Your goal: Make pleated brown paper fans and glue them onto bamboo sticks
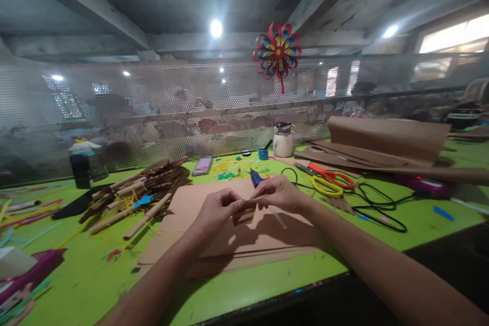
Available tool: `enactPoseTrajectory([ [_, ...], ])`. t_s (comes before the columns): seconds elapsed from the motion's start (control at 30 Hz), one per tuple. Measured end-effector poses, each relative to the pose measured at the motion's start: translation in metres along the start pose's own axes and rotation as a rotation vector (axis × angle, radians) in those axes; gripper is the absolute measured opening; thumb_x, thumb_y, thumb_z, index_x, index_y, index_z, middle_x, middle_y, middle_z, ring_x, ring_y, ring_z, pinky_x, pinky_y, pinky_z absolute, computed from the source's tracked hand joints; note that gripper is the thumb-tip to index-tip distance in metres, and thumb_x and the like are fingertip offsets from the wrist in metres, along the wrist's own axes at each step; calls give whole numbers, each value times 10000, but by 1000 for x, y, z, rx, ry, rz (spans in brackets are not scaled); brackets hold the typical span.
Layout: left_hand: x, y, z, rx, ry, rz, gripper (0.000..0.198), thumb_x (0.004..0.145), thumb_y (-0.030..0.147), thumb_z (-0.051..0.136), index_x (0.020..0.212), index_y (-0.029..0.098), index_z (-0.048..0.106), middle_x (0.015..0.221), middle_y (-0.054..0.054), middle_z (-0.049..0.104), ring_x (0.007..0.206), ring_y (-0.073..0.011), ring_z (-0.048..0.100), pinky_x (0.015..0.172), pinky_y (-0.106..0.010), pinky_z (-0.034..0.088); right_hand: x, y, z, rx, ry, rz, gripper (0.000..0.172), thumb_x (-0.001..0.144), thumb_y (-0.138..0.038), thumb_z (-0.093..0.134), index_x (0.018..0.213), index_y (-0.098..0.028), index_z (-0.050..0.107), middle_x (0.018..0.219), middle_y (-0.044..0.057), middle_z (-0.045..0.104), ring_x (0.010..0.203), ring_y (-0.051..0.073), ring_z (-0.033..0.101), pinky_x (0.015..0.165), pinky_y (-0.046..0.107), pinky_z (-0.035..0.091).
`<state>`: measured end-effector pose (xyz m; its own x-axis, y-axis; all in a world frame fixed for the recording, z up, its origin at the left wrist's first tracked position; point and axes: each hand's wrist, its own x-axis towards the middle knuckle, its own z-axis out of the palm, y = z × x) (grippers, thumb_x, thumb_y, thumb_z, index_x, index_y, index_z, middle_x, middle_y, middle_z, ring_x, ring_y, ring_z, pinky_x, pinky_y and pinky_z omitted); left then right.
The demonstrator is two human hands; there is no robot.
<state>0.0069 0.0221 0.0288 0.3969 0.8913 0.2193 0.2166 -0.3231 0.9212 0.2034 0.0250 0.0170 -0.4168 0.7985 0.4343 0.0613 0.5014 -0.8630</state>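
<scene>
Over a stack of brown paper sheets (183, 244), my left hand (219, 209) and my right hand (280, 193) pinch a small folded strip of brown paper (246, 215) between them. Both sets of fingers are closed on it. Just behind my right hand, the blue nozzle end of a glue gun (256, 178) shows, the rest covered by the hand. A pale thin glue stick (278, 218) sticks out below my right fingers; whether it belongs to the glue gun I cannot tell.
Rolled brown paper pieces (147, 216) lie heaped at left. Yellow-handled scissors (326, 187), orange-handled scissors (336, 175) and a black cable (382, 204) are at right. Behind stand a white jar (283, 143), a blue paint pot (263, 154), a brown paper roll (389, 140) and a mesh partition (168, 112).
</scene>
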Motion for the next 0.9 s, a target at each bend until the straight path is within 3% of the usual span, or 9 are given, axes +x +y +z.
enactPoseTrajectory([
  [0.2, -1, 0, 0, 32, -20, 45, 223, 681, 342, 627, 641, 132, 567, 546, 4, 562, 527, -105, 488, 525, -228, 372, -1, -5, -8, 10, -58, 7, 261, 650, -348, 700, 750, -107, 704, 555, 31, 612, 488, 98, 549, 477, 219, 444],
  [0.33, -1, 1, -2, -2, 45, 36, 219, 684, 334, 625, 630, 137, 547, 514, 24, 527, 494, -91, 467, 509, -221, 363, -1, -5, -14, 19, 3, 7, 241, 663, -329, 691, 748, -104, 695, 565, 31, 617, 498, 92, 544, 497, 224, 449],
  [0.5, 1, 2, -3, -52, 70, 48, 214, 679, 323, 633, 634, 135, 540, 524, 19, 534, 508, -96, 481, 520, -227, 377, -1, -6, -7, 150, -21, 16, 367, 648, -298, 706, 969, -130, 645, 696, 35, 649, 577, 107, 586, 564, 257, 489],
  [0.7, 3, -1, -1, -27, 64, 95, 205, 702, 327, 619, 656, 142, 545, 532, 18, 532, 504, -95, 478, 507, -228, 389, 0, -7, 6, 158, 106, -10, 241, 656, -321, 698, 766, -110, 665, 536, 10, 605, 490, 105, 548, 510, 256, 456],
  [0.9, -1, 0, 1, 213, 164, 229, 175, 737, 316, 580, 697, 146, 572, 630, -6, 579, 578, -111, 515, 559, -233, 412, 1, 7, 2, 243, 156, -29, 189, 655, -259, 705, 783, -121, 683, 607, 29, 639, 551, 105, 557, 580, 267, 448],
])
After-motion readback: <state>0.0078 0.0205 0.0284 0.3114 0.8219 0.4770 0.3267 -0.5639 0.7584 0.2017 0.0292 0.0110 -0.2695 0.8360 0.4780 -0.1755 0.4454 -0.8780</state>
